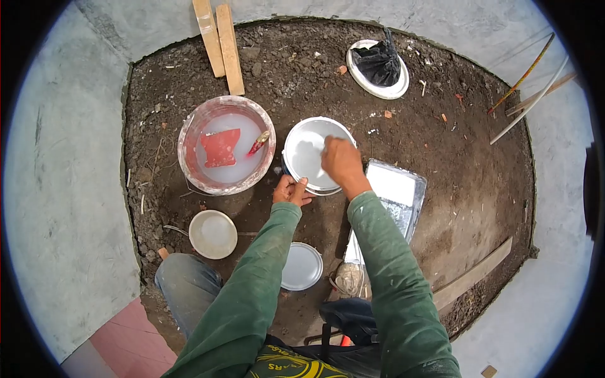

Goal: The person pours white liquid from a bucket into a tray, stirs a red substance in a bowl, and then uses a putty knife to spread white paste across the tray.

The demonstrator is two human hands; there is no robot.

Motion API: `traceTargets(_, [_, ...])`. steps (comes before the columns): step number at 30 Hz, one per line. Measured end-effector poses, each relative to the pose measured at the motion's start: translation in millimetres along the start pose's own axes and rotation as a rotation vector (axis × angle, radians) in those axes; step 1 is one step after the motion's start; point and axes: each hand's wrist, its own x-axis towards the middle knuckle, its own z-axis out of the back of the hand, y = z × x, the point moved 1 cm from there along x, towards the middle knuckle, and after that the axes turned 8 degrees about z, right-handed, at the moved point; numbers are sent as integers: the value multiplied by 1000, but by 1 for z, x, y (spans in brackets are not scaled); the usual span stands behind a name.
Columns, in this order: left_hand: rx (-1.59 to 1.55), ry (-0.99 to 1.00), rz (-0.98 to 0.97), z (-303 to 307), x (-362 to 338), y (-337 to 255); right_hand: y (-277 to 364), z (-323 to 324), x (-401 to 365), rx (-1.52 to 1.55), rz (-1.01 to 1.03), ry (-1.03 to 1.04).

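Note:
A white paint bucket (309,148) with pale paint inside stands on the soil in front of me. My left hand (292,191) grips its near rim, the thumb at the edge and the fingers against the outside. Over the bucket's right side, my right hand (342,162) is closed in a fist. What it holds is hidden, though a pale streak shows in the paint below it. Close to my right forearm lies a paint tray (394,189) with white paint in it. Below my left hand, a round lid (301,267) rests on the ground.
At left stands a large, stained bucket (183,157) of cloudy water, holding a red flat piece (220,148) and a brush (259,143). A small tub (213,234) sits below it. Wooden boards (230,50) lean at the back, near a white lid (397,91) with a black bag (378,63).

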Motion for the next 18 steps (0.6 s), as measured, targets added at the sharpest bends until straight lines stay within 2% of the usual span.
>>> traceTargets(2, [11,-21,34,-1,-3,-1,3,-2,-9,44,87,124])
traceTargets(3, [10,-23,39,1,-3,2,-2,4,-5,220,129,104])
traceTargets(6, [3,8,16,2,1,4,-9,20,5,261,31,-5])
traceTargets(8, [50,-7,25,3,1,4,0,16,13,168,-37,13])
traceTargets(10, [57,9,39,3,-1,3,4,-6,18,76,98,-25])
traceTargets(11, [60,12,49,4,1,1,10,-11,15,95,133,45])
traceTargets(12, [65,4,39,7,3,-3,16,-12,7,126,272,139])
traceTargets(14, [63,19,40,6,3,3,12,-5,-4,148,422,267])
traceTargets(15, [64,25,52,6,3,3,2,0,-5,143,424,270])
traceTargets(17, [49,19,50,5,3,4,-18,8,-3,61,470,416])
traceTargets(18, [41,11,46,5,4,5,-14,26,0,-38,391,411])
